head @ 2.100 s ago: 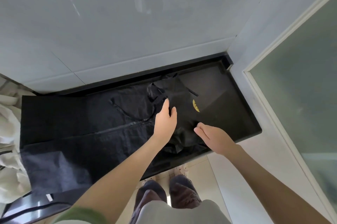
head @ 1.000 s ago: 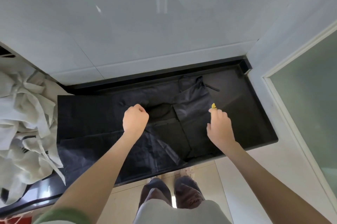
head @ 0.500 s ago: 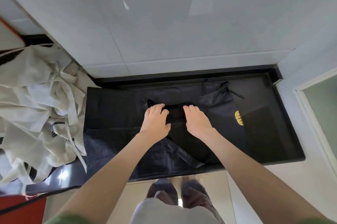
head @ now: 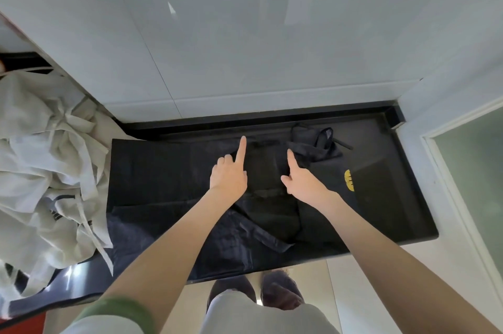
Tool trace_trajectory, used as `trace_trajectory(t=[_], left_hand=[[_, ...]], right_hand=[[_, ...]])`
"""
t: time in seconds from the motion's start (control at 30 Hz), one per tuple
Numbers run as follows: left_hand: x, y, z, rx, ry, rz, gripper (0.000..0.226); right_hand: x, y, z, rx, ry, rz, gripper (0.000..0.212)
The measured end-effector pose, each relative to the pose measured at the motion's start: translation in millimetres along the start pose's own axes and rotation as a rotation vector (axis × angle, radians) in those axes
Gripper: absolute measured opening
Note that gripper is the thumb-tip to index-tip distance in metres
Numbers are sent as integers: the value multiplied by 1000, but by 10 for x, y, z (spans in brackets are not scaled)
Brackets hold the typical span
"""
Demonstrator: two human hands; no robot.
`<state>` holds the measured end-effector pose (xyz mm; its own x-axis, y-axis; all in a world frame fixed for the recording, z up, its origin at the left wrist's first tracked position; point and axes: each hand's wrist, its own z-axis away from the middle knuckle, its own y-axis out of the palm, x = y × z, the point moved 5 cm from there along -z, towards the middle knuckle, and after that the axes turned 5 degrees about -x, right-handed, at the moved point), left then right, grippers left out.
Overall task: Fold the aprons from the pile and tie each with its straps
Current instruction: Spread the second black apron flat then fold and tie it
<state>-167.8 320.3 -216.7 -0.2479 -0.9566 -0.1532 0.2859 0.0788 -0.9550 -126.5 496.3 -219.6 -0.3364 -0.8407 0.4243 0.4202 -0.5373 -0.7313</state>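
Note:
A black apron with a yellow logo lies spread and partly folded on the black counter. Its straps are bunched at the far edge. My left hand rests on the apron left of a folded middle strip, index finger straight and pointing away from me, the other fingers curled. My right hand rests on the strip's right side, index finger stretched out and thumb spread. Neither hand grips the cloth that I can see.
A pile of white aprons lies crumpled on the counter's left end. A white tiled wall rises behind the counter, and a frosted glass door stands to the right. The counter's front edge is just above my feet.
Both hands have slid apart and away from me along the folded strip. Their flat fingers have given way to outstretched index fingers. Earlier the right hand held the logo side.

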Motion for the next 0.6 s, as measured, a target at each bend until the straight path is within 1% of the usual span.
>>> trace_trajectory(t=[0.1, 0.2, 0.27, 0.3, 0.37, 0.43, 0.47, 0.53, 0.6], left_hand=[[-19, 1, -33, 14, 12, 13, 98], [-26, 30, -55, 35, 36, 49, 98], [-41, 55, -54, 57, 81, 58, 94], [-46, 64, -54, 66, 101, 65, 94], [-48, 77, -46, 99, 128, 82, 95], [-22, 104, -23, 174, 149, 62, 98], [2, 121, -12, 218, 160, 35, 99], [61, 142, 16, 288, 161, -22, 102], [111, 137, 49, 323, 146, -62, 104]], right_hand=[[-68, -105, -36, -85, 58, -44, 77], [-160, -189, -103, -185, 144, -15, 76], [-216, -178, -164, -180, 189, -39, 73], [-226, -162, -198, -160, 187, -69, 68], [-218, -131, -260, -121, 127, -110, 47], [-154, -111, -263, -66, 20, -63, 25], [-115, -95, -246, -30, -47, -7, 20], [-55, -36, -198, 17, -178, 137, 19], [1, 13, -126, 27, -278, 309, 17]])
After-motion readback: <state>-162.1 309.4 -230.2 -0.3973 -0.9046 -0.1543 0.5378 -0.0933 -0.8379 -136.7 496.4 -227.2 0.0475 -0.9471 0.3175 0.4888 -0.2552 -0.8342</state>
